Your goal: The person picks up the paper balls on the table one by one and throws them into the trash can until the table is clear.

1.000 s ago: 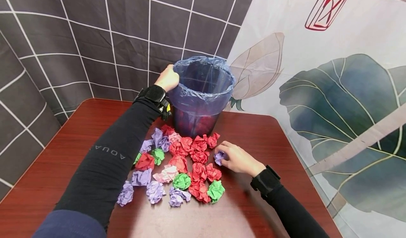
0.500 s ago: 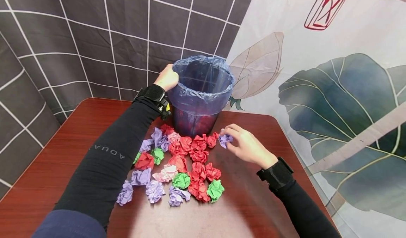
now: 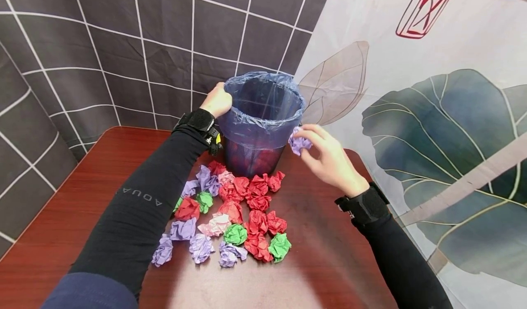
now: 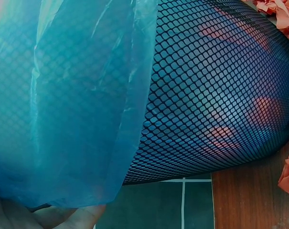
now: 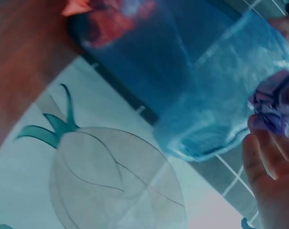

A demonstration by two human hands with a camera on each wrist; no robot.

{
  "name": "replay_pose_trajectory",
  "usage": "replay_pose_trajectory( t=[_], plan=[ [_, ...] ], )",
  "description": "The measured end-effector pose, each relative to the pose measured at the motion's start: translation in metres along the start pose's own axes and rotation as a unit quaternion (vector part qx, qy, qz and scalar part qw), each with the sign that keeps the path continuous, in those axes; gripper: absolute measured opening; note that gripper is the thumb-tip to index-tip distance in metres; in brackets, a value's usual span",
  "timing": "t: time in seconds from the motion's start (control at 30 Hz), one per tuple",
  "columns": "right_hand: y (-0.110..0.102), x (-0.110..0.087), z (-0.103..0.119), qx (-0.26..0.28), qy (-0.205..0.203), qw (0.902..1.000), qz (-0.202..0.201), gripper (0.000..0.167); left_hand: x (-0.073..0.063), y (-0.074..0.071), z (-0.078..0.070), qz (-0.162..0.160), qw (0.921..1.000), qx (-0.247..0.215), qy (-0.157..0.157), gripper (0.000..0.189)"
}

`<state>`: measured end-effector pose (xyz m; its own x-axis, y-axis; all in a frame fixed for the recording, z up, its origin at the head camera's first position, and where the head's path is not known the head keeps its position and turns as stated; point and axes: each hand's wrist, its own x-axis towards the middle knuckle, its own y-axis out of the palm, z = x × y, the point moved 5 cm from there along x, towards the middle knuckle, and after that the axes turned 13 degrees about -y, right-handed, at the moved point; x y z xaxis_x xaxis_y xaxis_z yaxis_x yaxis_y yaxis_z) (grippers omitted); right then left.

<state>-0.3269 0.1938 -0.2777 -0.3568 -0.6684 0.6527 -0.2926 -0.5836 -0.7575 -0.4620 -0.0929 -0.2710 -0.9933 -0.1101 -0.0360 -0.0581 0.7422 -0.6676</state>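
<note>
My right hand (image 3: 329, 155) pinches a crumpled purple paper ball (image 3: 299, 142) in the air, just right of the wastebasket and a little below its rim. In the right wrist view the same paper ball (image 5: 273, 102) shows between thumb and fingers. The black mesh wastebasket (image 3: 251, 158) stands upright at the back of the table, lined with a blue plastic bag (image 3: 261, 132) folded over the rim. With my left hand (image 3: 218, 102) I grip the rim at its left side; its fingers (image 4: 82, 217) curl at the bag's edge. Red shapes show through the mesh (image 4: 220, 133).
Several crumpled paper balls lie in front of the wastebasket: red ones (image 3: 257, 224), green ones (image 3: 280, 247), purple ones (image 3: 201, 248) and pink ones (image 3: 216, 225). The reddish-brown table (image 3: 329, 254) backs onto a grey gridded cloth (image 3: 164, 34) and a leaf-printed cloth (image 3: 444, 139).
My right hand has lifted the purple paper ball from the table and carried it up and away from me beside the wastebasket. The left hand stays on the rim.
</note>
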Motion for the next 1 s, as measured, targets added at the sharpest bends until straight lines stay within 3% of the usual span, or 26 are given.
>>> replay_pose_trajectory(
  t=[0.13, 0.23, 0.37, 0.6, 1.0],
  plan=[
    [-0.011, 0.018, -0.004, -0.001, -0.011, 0.9980, -0.062, 0.037, -0.001, 0.000, 0.000, 0.000, 1.0000, -0.002, 0.000, 0.061],
    [-0.014, 0.031, -0.009, -0.001, -0.010, 0.9968, -0.079, 0.037, 0.001, 0.000, 0.001, -0.002, 1.0000, -0.002, 0.001, 0.061],
    [-0.011, 0.048, -0.013, 0.000, -0.002, 0.9975, -0.070, 0.036, 0.001, 0.000, 0.001, -0.004, 1.0000, -0.002, 0.000, 0.061],
    [0.000, 0.064, -0.020, -0.006, 0.038, 0.9991, -0.016, 0.041, 0.001, 0.000, 0.002, 0.000, 1.0000, -0.003, -0.005, 0.062],
    [-0.003, 0.050, -0.026, -0.005, 0.066, 0.9974, -0.028, 0.050, 0.001, 0.000, 0.001, 0.003, 1.0000, -0.007, -0.003, 0.063]
  ],
)
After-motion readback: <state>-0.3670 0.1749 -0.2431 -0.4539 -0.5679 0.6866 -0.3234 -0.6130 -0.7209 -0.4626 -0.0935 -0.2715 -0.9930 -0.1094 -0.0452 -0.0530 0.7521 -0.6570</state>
